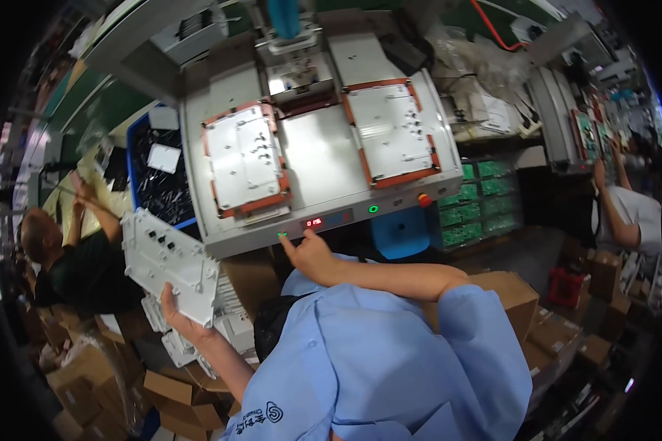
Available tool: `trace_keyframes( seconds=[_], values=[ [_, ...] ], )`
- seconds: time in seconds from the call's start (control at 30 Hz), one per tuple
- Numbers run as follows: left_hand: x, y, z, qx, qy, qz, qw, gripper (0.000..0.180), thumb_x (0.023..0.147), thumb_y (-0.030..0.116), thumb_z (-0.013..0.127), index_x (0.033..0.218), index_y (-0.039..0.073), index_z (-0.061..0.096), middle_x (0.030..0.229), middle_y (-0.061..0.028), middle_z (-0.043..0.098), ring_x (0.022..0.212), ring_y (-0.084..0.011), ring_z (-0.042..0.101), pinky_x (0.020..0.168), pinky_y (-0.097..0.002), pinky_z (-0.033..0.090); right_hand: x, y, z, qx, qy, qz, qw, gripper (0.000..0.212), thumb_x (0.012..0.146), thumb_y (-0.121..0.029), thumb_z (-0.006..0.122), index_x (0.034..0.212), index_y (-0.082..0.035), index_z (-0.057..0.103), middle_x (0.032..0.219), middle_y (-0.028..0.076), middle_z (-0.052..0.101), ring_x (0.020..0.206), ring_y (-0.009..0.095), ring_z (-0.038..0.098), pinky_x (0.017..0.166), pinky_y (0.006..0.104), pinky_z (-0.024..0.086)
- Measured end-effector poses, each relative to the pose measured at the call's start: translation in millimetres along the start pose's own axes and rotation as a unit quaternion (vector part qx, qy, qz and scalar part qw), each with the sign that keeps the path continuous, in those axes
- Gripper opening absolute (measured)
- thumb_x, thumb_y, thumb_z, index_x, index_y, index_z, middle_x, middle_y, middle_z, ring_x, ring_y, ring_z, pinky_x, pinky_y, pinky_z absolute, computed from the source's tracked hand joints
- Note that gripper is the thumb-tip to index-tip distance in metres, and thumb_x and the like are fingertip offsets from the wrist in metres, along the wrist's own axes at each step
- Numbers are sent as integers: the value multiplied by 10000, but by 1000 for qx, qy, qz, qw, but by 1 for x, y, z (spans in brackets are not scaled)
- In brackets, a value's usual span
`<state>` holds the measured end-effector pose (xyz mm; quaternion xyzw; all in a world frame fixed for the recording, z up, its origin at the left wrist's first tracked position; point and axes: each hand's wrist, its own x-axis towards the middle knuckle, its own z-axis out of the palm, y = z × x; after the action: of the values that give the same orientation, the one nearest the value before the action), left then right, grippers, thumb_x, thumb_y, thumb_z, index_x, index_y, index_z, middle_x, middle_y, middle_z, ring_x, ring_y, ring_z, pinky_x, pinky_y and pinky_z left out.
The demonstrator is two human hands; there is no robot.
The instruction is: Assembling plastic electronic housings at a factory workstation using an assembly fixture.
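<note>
My left hand (181,317) grips the lower edge of a white plastic housing panel (169,257), with the thumb over its inner face. The panel is tilted, showing ribs, posts and several small black parts. My right hand (315,257) holds nothing. Its index finger points at a green-lit button (282,234) on the front of a grey bench machine (320,158), touching or very near it. The thumb is apart, near a red-lit display (314,223). Two white panels, a left one (239,158) and a right one (390,132), lie in orange-edged fixtures on the machine.
A blue-rimmed bin (132,158) of dark parts stands left of the machine. At right are a red knob (424,199), a tray of green circuit boards (485,195) and a blue seat-like object (401,235). Stacked white panels (232,316) sit below. Co-workers are at both sides.
</note>
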<state>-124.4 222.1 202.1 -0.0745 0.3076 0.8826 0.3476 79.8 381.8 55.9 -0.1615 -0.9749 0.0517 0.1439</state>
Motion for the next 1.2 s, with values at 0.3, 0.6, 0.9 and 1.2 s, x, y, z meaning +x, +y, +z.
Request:
trace_keyframes(
  seconds=[0.3,0.6,0.9,1.2],
  values=[
    [6,-33,27,39,10,-48,998,565,848,52,576,1387,22,406,1349,-182,509,1226,-365,506,1034,-598,386,-15,104,-118,90,184,173,963,211,876,-103,543,1052,-45,644,829,102,601,758,273,582,703,409,439],
    [10,-84,60,70,-3,-163,984,567,809,23,575,1358,2,433,1305,-197,543,1189,-373,539,1029,-550,420,-85,217,-126,120,239,455,849,289,941,-201,570,1110,31,607,1023,146,624,920,314,574,796,404,461],
    [5,-111,81,129,41,-174,975,585,751,13,605,1314,-30,452,1245,-205,570,1134,-363,573,1001,-513,460,-26,279,-133,194,204,424,861,356,931,-238,564,1159,33,601,1115,233,609,967,335,618,845,368,482],
    [2,-131,91,154,12,-190,970,640,757,30,593,1364,-25,397,1270,-204,550,1151,-364,559,1002,-496,460,44,354,-105,45,128,266,954,237,936,-199,531,1018,3,623,984,156,591,953,350,592,804,413,485]
  ],
)
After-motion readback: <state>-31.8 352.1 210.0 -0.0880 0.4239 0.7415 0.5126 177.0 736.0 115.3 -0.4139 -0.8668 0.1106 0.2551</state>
